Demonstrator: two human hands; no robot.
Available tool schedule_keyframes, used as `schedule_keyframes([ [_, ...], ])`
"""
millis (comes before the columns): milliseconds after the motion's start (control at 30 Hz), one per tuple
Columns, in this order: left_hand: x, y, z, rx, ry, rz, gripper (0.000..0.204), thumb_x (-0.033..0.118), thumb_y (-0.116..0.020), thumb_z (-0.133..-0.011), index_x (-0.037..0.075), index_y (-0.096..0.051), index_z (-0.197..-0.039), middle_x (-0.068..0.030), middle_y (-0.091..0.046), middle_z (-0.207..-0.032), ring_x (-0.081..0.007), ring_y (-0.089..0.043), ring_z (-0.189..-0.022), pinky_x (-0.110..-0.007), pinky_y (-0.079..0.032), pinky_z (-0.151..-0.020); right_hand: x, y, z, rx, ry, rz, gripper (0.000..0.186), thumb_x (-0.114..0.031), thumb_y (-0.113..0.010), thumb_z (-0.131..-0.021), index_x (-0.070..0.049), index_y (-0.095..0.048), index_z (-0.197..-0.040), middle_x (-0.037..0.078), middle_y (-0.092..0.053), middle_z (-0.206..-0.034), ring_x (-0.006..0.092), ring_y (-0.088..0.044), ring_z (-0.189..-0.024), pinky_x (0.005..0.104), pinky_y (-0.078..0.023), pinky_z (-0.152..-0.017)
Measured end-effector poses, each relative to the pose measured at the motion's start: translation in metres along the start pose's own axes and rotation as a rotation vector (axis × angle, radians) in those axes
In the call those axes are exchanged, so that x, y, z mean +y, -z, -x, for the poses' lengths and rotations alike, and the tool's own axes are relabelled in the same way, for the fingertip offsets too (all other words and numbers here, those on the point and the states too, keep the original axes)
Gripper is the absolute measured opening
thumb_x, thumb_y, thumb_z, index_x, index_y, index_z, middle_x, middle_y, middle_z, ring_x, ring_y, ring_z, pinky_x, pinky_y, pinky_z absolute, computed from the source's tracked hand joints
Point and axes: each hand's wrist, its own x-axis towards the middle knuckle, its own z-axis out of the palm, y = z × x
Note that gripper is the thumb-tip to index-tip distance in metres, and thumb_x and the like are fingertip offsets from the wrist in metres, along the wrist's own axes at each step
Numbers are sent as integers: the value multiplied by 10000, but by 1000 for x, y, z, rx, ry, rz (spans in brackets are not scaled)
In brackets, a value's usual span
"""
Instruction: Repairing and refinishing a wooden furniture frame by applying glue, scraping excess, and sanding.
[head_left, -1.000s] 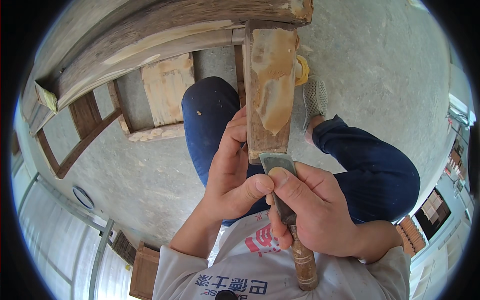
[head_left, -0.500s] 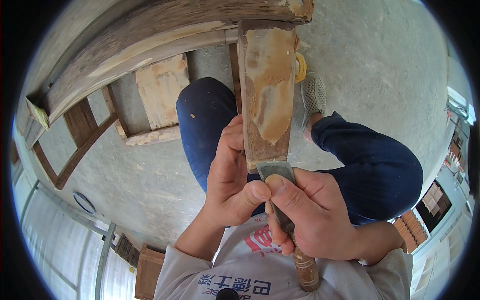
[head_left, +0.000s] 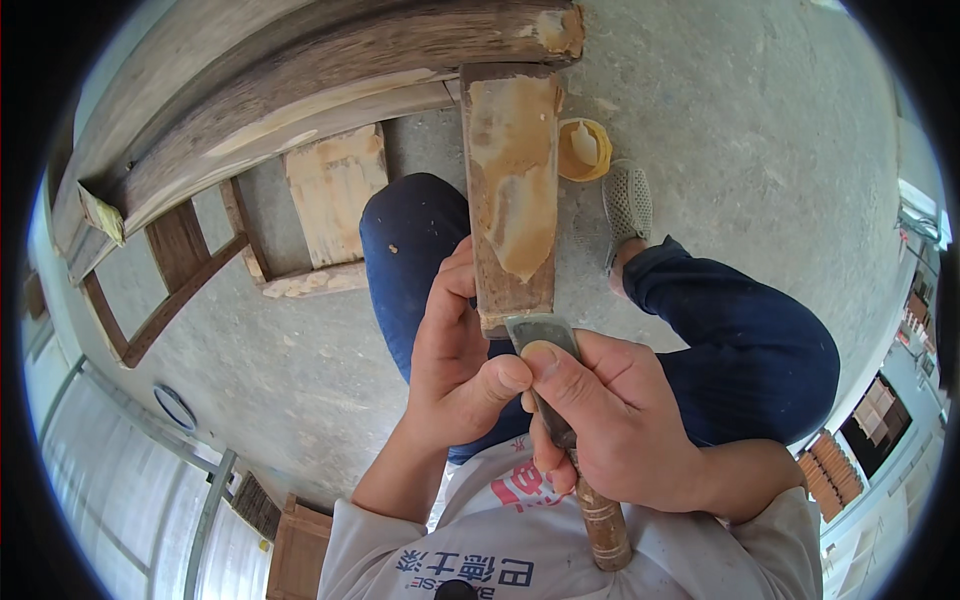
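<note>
My right grip (head_left: pixel 625 420) pinches the putty knife (head_left: pixel 546 332), thumb on its blade, whose edge lies at the near end of the filler-smeared wooden post (head_left: pixel 514 190). The post's long axis runs ahead of me; my left grip (head_left: pixel 448 365), nearer it, curls by its left side, contact unclear.

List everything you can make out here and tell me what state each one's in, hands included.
Right hand, closed around the scraper, thumb on its blade.
Left hand, partly curled, fingers beside the post.
Scraper, held, blade at the post's near end; contact unclear.
Post, partly covered with tan coating.
Tub, open, pale material inside.
Panel, mostly coated pale tan.
Shoe, worn.
</note>
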Motion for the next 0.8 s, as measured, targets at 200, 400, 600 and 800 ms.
schedule_keyframes([
  [200, -1, -4, -1, 19, 5, 36, 735, 423, -870, -854, 33, -487, -1345, -159, -403, -1516, -321, -328, -1473, -417, -297, -1168, -5, 5, 2, -11, -7, 0, 272, -230, -517, -1108, -19, -588, -950, 58, -594, -567, 109, -479, -415, 223, -362, -419],
  [400, 2, -6, -1, 11, 16, 57, 731, 414, -878, -850, 41, -476, -1333, -153, -415, -1480, -323, -322, -1476, -414, -310, -1155, -7, 12, 1, -58, -18, 1, 286, -231, -511, -1111, -22, -566, -924, 65, -590, -557, 118, -488, -406, 227, -376, -417],
  [600, 0, -6, -1, 23, 8, -6, 721, 448, -861, -860, 45, -477, -1318, -152, -427, -1451, -325, -339, -1455, -417, -318, -1146, -11, 13, -1, -64, -35, 21, 294, -232, -512, -1111, -22, -569, -914, 63, -585, -551, 119, -484, -402, 226, -373, -415],
  [800, 1, -6, -1, 29, -3, -73, 710, 488, -821, -889, 43, -476, -1322, -154, -426, -1451, -323, -358, -1428, -424, -325, -1142, -13, 10, -3, -75, -58, 24, 303, -240, -515, -1109, -21, -571, -906, 62, -583, -547, 119, -481, -398, 225, -373, -415],
])
